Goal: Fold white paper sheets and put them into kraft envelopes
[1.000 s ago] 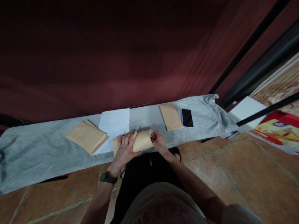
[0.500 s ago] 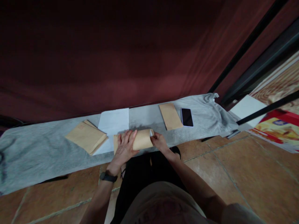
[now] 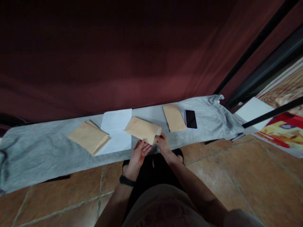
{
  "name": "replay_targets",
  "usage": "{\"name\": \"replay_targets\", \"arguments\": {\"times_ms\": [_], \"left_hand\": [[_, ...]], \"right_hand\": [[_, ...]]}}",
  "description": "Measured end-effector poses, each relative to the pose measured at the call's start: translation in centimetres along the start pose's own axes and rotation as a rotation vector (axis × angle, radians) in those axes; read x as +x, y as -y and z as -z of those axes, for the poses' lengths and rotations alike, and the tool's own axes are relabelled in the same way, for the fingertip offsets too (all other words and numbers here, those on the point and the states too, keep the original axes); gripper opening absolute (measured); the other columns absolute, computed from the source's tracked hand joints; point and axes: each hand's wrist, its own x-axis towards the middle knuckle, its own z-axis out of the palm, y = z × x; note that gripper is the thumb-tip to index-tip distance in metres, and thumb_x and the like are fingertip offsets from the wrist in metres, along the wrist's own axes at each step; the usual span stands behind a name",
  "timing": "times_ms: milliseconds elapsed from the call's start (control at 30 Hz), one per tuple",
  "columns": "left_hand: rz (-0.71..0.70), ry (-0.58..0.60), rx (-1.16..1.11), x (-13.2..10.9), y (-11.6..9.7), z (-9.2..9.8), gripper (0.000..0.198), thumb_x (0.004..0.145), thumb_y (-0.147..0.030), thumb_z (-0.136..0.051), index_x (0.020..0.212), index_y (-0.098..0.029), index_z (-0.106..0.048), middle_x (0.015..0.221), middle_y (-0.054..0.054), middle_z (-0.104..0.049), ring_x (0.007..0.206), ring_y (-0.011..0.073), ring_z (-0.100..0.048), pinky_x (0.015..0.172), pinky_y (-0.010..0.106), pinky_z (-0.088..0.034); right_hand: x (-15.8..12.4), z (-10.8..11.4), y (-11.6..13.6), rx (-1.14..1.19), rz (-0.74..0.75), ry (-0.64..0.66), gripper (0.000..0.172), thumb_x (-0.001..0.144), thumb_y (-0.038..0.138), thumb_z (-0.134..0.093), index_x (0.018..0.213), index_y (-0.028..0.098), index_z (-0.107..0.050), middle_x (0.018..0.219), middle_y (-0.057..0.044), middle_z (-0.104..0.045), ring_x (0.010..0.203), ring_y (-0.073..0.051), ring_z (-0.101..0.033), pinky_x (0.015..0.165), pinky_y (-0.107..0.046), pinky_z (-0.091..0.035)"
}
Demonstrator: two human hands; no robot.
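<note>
Both hands meet just below the middle of the frame. The left hand (image 3: 140,148) has its fingers stretched out and close together, pointing up and to the right, and its forearm runs down to the lower centre. The right hand (image 3: 163,142) sits just beside it on the right, fingertips pinched together, with its forearm slanting off toward the lower right corner.

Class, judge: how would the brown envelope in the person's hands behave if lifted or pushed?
Probably light: the brown envelope looks thin, and the right hand pinches one end, left hand touching its edge. Likely springy, not floppy: it looks flat. On the grey cloth it may drag.
</note>
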Motion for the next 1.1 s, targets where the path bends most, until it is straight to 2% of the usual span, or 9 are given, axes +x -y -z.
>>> {"name": "replay_targets", "arguments": {"times_ms": [67,167,433,633,700,800,933,1000,1100], "left_hand": [[0.060,0.025,-0.132,0.1,0.1,-1.1,0.030,0.072,-0.024,-0.083,0.093,-0.019,-0.062,0.082,0.002,-0.072,0.079,0.0178,-0.073,0.082,0.038,-0.061],[0.047,-0.025,-0.166,0.5,-0.2,-2.3,0.028,0.066,-0.015,-0.082,0.081,-0.018,-0.060,0.075,0.000,-0.071,0.067,0.0148,-0.070,0.072,0.033,-0.061],[-0.058,0.018,0.066,2.8,-1.7,-2.6,0.029,0.060,-0.024,-0.078,0.087,-0.017,-0.066,0.081,0.002,-0.074,0.067,0.0148,-0.068,0.058,0.023,-0.053],[-0.240,0.035,0.420,6.1,-2.7,-1.7,0.034,0.069,-0.028,-0.065,0.100,-0.016,-0.067,0.086,0.004,-0.073,0.075,0.0180,-0.068,0.064,0.028,-0.054],[-0.272,-0.005,0.457,7.1,-2.8,-1.2,0.038,0.071,-0.023,-0.062,0.109,-0.016,-0.066,0.084,0.003,-0.071,0.077,0.0187,-0.068,0.069,0.030,-0.055],[-0.330,-0.068,0.551,7.6,-2.5,-0.2,0.048,0.074,-0.019,-0.062,0.122,-0.018,-0.061,0.083,0.002,-0.068,0.081,0.0209,-0.067,0.077,0.035,-0.056],[-0.666,-0.130,0.967,6.6,-1.5,1.0,0.052,0.083,-0.023,-0.062,0.135,-0.018,-0.055,0.114,0.011,-0.065,0.109,0.0272,-0.064,0.100,0.045,-0.051],[-0.838,-0.064,1.143,5.9,-1.0,1.5,0.052,0.089,-0.028,-0.061,0.139,-0.019,-0.052,0.133,0.015,-0.057,0.125,0.0296,-0.056,0.109,0.047,-0.046],[-0.955,0.111,1.330,5.3,-0.4,2.1,0.046,0.093,-0.029,-0.058,0.139,-0.021,-0.053,0.148,0.014,-0.049,0.134,0.0303,-0.049,0.112,0.049,-0.043]], "right_hand": [[-0.2,0.0,0.0,0.052,-0.030,-0.017,0.020,0.073,0.039,-0.058,0.083,0.022,-0.054,0.077,-0.002,-0.069,0.070,-0.019,-0.066,0.061,-0.029,-0.054],[-0.4,0.2,0.2,0.106,-0.061,-0.028,0.020,0.070,0.035,-0.062,0.084,0.022,-0.056,0.079,-0.002,-0.070,0.071,-0.018,-0.066,0.063,-0.027,-0.054],[-0.4,0.9,0.4,0.121,-0.094,-0.008,0.028,0.070,0.040,-0.067,0.087,0.020,-0.062,0.077,-0.001,-0.069,0.063,-0.016,-0.065,0.058,-0.027,-0.055],[0.6,2.1,0.4,0.029,-0.044,-0.041,0.020,0.076,0.036,-0.066,0.087,0.021,-0.059,0.071,0.001,-0.065,0.063,-0.017,-0.065,0.059,-0.029,-0.055],[0.9,2.9,0.4,-0.069,0.027,-0.052,0.021,0.078,0.028,-0.065,0.097,0.021,-0.060,0.078,0.000,-0.067,0.071,-0.018,-0.067,0.067,-0.030,-0.056],[0.9,3.7,0.2,-0.391,0.223,-0.028,0.030,0.084,0.019,-0.059,0.114,0.021,-0.061,0.093,-0.004,-0.069,0.085,-0.020,-0.068,0.080,-0.032,-0.055],[0.5,3.9,-0.6,-0.707,0.401,0.012,0.033,0.089,0.014,-0.051,0.119,0.023,-0.063,0.111,-0.008,-0.067,0.099,-0.023,-0.066,0.091,-0.036,-0.053],[0.4,3.9,-0.9,-0.873,0.523,0.018,0.035,0.091,0.012,-0.049,0.122,0.022,-0.063,0.120,-0.010,-0.064,0.110,-0.025,-0.062,0.097,-0.038,-0.051],[0.6,4.0,-1.0,-0.977,0.636,0.046,0.037,0.093,0.011,-0.049,0.126,0.020,-0.062,0.132,-0.012,-0.060,0.122,-0.026,-0.055,0.104,-0.041,-0.047]]}}
